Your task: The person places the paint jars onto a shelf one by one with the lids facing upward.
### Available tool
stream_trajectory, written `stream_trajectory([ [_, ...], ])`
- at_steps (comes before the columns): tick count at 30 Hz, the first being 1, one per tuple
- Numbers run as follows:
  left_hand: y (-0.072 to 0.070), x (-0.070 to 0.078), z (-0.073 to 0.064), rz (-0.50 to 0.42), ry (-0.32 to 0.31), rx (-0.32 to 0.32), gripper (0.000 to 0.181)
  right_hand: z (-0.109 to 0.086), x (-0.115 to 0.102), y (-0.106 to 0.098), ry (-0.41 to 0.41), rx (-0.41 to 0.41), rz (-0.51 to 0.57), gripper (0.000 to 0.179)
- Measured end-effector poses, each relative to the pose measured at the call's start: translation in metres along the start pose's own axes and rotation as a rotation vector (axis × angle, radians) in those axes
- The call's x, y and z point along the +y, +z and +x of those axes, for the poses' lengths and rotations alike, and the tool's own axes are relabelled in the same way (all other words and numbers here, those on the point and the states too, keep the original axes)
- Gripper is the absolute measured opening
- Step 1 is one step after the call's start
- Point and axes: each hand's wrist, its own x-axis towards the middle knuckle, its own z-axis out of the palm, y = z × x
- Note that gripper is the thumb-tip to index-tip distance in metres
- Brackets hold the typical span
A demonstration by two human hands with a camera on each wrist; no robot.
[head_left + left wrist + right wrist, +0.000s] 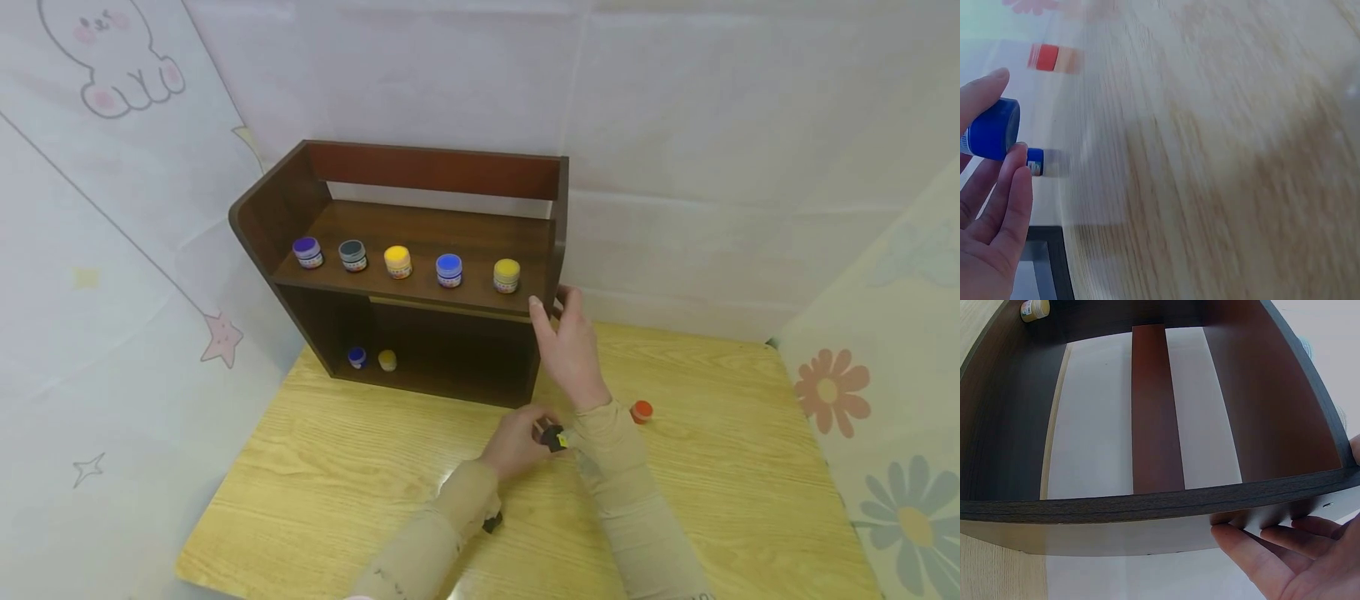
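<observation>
My left hand (517,442) is low in front of the shelf's right end. In the left wrist view, its thumb and fingers pinch a blue paint jar (999,130); in the head view that jar is hidden. My right hand (573,350) grips the right side panel of a dark brown two-tier shelf (442,225). Its thumb is at the front edge, and in the right wrist view the fingers (1241,550) lie against the panel's outer face. Another blue jar (1035,161) and a red paint jar (641,412) stand on the table.
Several jars line the upper board: purple (308,252), dark green (353,256), yellow (397,262), blue (449,271) and olive yellow (507,276). Below stand a blue jar (357,357) and a yellow jar (387,361). White cloth hangs behind the wooden table (337,483).
</observation>
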Motion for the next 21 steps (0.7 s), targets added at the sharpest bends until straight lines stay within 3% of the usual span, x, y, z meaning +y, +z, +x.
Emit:
stream_trajectory([
  [7, -0.011, -0.002, -0.005, -0.021, -0.023, -0.009, 0.038, 0.0, -0.001, -0.001, -0.001, 0.002, -0.002, 0.062],
  [21, -0.015, -0.006, -0.013, -0.007, 0.032, 0.041, 0.038, 0.0, -0.001, -0.001, 0.012, 0.004, -0.012, 0.062],
])
